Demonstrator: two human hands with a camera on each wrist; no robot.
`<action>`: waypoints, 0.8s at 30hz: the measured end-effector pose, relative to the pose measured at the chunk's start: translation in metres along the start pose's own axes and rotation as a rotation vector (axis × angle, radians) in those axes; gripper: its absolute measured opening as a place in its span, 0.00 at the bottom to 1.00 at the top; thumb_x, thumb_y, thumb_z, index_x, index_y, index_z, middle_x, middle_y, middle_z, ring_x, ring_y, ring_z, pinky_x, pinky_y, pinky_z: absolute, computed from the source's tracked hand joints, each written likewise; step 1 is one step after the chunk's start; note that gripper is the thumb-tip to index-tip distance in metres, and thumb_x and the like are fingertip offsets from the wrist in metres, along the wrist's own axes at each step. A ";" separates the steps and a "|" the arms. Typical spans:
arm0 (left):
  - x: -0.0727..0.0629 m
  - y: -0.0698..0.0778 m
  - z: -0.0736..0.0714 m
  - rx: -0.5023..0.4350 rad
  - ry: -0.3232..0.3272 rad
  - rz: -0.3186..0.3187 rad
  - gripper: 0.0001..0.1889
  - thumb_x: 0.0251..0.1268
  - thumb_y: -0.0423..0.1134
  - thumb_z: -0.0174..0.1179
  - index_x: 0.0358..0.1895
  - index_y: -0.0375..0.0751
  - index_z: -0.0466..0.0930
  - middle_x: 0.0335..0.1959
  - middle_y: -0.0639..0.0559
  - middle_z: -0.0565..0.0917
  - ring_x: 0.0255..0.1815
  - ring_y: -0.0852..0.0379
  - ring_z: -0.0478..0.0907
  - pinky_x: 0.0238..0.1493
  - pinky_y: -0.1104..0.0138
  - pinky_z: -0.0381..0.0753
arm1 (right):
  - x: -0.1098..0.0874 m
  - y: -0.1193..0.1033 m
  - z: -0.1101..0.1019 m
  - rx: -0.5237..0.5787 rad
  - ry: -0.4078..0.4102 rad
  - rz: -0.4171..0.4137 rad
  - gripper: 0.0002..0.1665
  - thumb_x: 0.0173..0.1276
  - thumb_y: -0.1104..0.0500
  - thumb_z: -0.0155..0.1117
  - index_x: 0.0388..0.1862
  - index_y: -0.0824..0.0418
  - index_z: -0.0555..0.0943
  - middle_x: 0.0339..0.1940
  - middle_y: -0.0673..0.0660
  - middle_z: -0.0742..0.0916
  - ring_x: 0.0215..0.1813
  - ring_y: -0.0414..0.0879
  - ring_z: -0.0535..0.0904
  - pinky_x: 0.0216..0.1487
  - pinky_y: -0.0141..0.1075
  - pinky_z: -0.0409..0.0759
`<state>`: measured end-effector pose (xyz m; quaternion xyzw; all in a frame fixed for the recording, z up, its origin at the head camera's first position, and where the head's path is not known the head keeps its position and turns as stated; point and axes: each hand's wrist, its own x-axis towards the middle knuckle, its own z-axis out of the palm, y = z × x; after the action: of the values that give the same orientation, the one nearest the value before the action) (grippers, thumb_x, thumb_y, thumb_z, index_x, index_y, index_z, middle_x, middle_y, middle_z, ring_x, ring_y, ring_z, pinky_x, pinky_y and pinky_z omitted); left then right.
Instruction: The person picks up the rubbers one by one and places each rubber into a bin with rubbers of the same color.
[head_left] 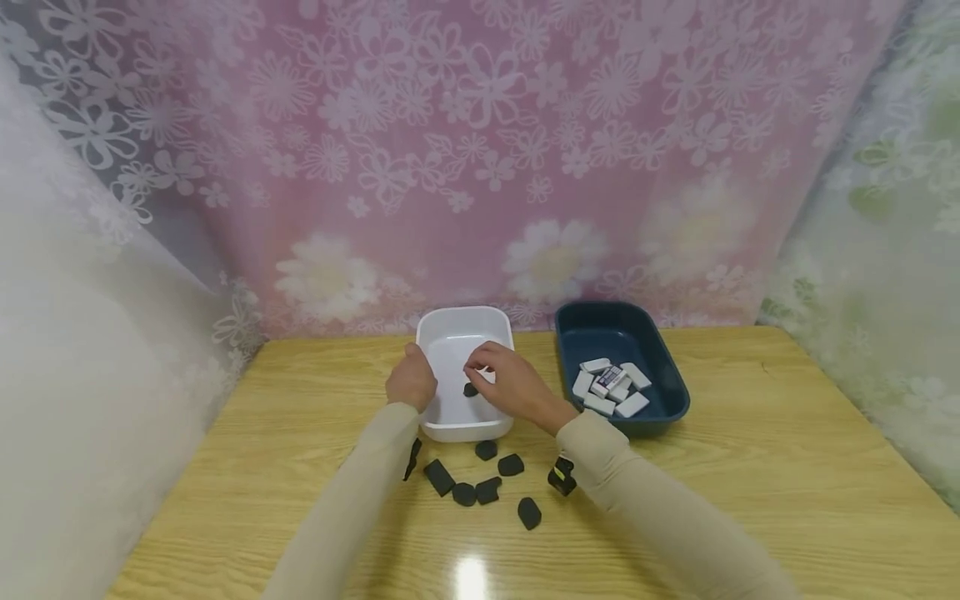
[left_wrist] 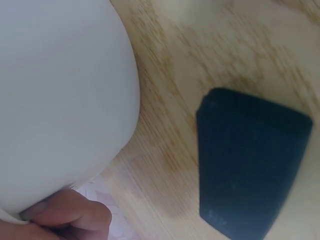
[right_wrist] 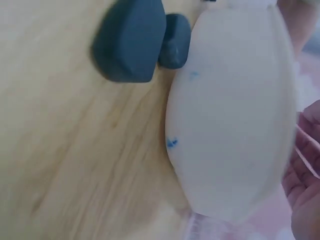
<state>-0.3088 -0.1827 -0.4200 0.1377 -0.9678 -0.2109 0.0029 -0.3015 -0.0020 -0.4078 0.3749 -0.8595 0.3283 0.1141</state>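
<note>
A white plastic basin (head_left: 465, 433) stands on the table, and my left hand (head_left: 412, 379) grips its left rim. The left wrist view shows the thumb (left_wrist: 70, 210) pressed at that rim. Inside the basin lies one small black eraser-like piece (head_left: 470, 390). Right above it is my right hand (head_left: 513, 383), its fingers loosely bent, with nothing showing between them. Several more black eraser-like pieces (head_left: 439, 478) lie on the table before the basin, some rounded and one rectangular. The right wrist view shows one such piece (right_wrist: 131, 42) near the basin's outer wall.
To the right stands a dark blue basin (head_left: 671, 375) with several white erasers (head_left: 632, 405) in it, one in a printed sleeve. Floral curtains (head_left: 480, 167) hang behind the wooden table (head_left: 772, 467) and at both sides.
</note>
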 end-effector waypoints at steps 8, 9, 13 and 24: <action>-0.003 -0.003 -0.002 0.001 -0.020 0.025 0.22 0.67 0.33 0.53 0.60 0.27 0.59 0.28 0.38 0.81 0.29 0.44 0.81 0.30 0.54 0.80 | -0.035 -0.014 -0.028 -0.026 0.048 -0.227 0.04 0.64 0.62 0.66 0.37 0.55 0.84 0.39 0.46 0.82 0.43 0.39 0.78 0.46 0.34 0.77; -0.003 -0.003 -0.002 0.005 -0.021 0.026 0.22 0.68 0.33 0.52 0.60 0.27 0.58 0.27 0.39 0.80 0.28 0.44 0.81 0.30 0.54 0.80 | -0.039 -0.015 -0.030 -0.040 0.046 -0.249 0.04 0.63 0.63 0.67 0.37 0.56 0.84 0.40 0.47 0.82 0.44 0.39 0.78 0.46 0.34 0.77; -0.003 -0.004 -0.004 0.001 -0.024 0.024 0.22 0.69 0.33 0.50 0.60 0.27 0.58 0.28 0.38 0.80 0.29 0.44 0.81 0.30 0.54 0.80 | -0.058 -0.020 -0.039 -0.072 0.018 -0.270 0.06 0.62 0.62 0.68 0.38 0.55 0.84 0.41 0.47 0.82 0.46 0.40 0.77 0.48 0.34 0.76; 0.002 -0.004 0.000 -0.015 -0.041 0.023 0.20 0.68 0.33 0.50 0.58 0.28 0.58 0.31 0.37 0.80 0.31 0.44 0.82 0.32 0.54 0.81 | -0.109 -0.034 -0.045 -0.219 -0.341 0.000 0.20 0.62 0.46 0.67 0.50 0.53 0.80 0.47 0.48 0.78 0.47 0.42 0.75 0.42 0.37 0.78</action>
<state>-0.3098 -0.1864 -0.4216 0.1222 -0.9676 -0.2207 -0.0137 -0.2038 0.0723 -0.4055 0.4102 -0.8969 0.1649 0.0069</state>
